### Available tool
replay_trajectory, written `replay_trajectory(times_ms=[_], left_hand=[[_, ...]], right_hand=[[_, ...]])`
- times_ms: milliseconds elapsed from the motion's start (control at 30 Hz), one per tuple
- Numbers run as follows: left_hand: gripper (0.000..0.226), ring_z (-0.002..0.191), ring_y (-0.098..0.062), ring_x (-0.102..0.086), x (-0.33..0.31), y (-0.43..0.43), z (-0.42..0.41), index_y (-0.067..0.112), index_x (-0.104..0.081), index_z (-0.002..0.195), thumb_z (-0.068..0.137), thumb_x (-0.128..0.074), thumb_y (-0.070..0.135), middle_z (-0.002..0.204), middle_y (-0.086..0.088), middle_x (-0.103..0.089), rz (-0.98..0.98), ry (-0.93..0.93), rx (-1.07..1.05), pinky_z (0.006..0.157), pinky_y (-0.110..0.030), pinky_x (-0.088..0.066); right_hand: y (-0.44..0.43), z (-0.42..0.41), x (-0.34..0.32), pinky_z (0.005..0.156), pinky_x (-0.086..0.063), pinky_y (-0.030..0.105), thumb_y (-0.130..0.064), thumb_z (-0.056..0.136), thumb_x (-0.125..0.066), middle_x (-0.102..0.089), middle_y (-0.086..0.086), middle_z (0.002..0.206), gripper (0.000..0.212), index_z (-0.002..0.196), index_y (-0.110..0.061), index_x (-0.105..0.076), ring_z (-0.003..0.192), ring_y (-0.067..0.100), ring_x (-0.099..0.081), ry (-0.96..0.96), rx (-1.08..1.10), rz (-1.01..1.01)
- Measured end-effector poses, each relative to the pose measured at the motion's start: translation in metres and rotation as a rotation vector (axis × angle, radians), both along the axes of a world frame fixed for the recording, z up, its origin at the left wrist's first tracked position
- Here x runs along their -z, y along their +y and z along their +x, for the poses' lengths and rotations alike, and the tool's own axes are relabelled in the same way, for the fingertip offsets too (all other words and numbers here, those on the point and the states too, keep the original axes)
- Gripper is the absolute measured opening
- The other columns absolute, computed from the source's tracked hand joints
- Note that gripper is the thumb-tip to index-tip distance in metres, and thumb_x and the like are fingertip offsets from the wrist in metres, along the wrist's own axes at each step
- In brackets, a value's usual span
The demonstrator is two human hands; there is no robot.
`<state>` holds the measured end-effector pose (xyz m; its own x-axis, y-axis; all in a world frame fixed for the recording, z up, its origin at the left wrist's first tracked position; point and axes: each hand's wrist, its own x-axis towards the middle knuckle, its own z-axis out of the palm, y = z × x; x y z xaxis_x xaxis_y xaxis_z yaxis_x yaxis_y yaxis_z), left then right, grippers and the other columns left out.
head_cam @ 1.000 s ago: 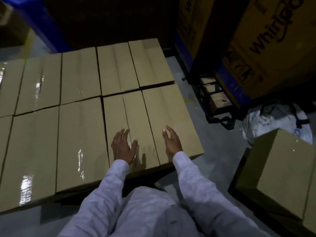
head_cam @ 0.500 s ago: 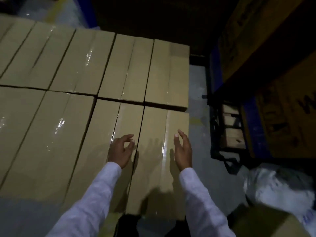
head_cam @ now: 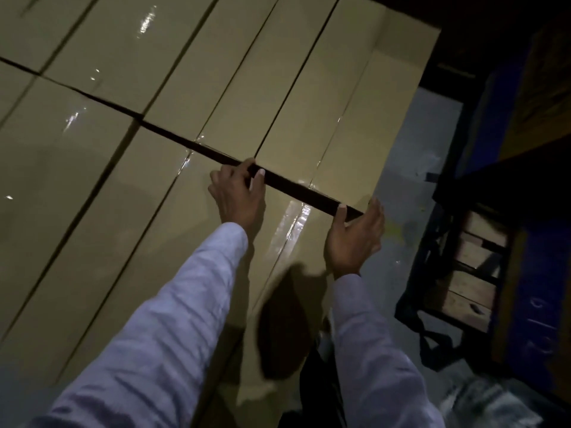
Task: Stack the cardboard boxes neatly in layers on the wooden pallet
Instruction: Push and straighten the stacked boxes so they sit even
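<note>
A flat layer of taped brown cardboard boxes fills the left and middle of the head view. The near right box (head_cam: 278,248) lies under both my arms. My left hand (head_cam: 238,196) reaches over its top, fingers curled over its far edge into the dark gap. My right hand (head_cam: 355,236) grips the far right corner of the same box, thumb on top, fingers down its right side. Behind the gap lies the far right box (head_cam: 324,118). The wooden pallet itself is hidden under the boxes.
Grey floor (head_cam: 417,180) runs along the right side of the stack. An empty wooden pallet (head_cam: 469,273) with a dark frame stands at the right, beside blue racking (head_cam: 531,304). A white plastic bag (head_cam: 494,403) lies at the bottom right.
Both hands have moved forward from the middle of the near right box to its far edge and taken hold there. The camera has leaned closer over the stack.
</note>
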<state>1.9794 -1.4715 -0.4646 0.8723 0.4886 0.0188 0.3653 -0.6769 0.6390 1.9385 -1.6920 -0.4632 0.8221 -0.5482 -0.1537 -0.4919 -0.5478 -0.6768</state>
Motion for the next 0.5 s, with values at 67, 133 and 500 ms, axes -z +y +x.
replay_trajectory(times_ms=[67,133,500], left_hand=[[0.042,0.118,-0.029,-0.044,0.008,-0.010,0.002,0.033,-0.068,0.135,0.099,-0.059,0.053,0.120,-0.004,-0.056,0.037,0.017,-0.026,0.102,-0.046,-0.035],[0.042,0.119,-0.028,-0.043,0.010,-0.014,0.003,0.034,-0.067,0.136,0.100,-0.060,0.054,0.122,-0.004,-0.053,0.050,0.011,-0.071,0.102,-0.046,-0.033],[0.033,0.107,-0.011,-0.044,0.003,-0.021,0.019,0.037,-0.081,0.111,0.085,-0.078,0.058,0.094,0.011,-0.055,-0.108,-0.036,-0.318,0.092,-0.031,-0.022]], right_hand=[[-0.005,0.003,0.007,0.126,-0.025,0.050,-0.051,0.107,-0.056,-0.033,0.007,0.172,0.076,0.170,-0.022,-0.024,0.157,0.029,-0.032,0.043,-0.009,0.100],[-0.009,0.004,0.012,0.126,-0.024,0.039,-0.051,0.107,-0.058,-0.033,0.008,0.172,0.081,0.171,-0.021,-0.019,0.156,0.028,-0.033,0.028,-0.060,0.175],[-0.023,0.000,0.017,0.092,-0.016,-0.014,-0.040,0.113,-0.051,-0.012,0.002,0.179,0.076,0.173,-0.021,-0.009,0.150,-0.002,-0.016,-0.058,-0.095,0.557]])
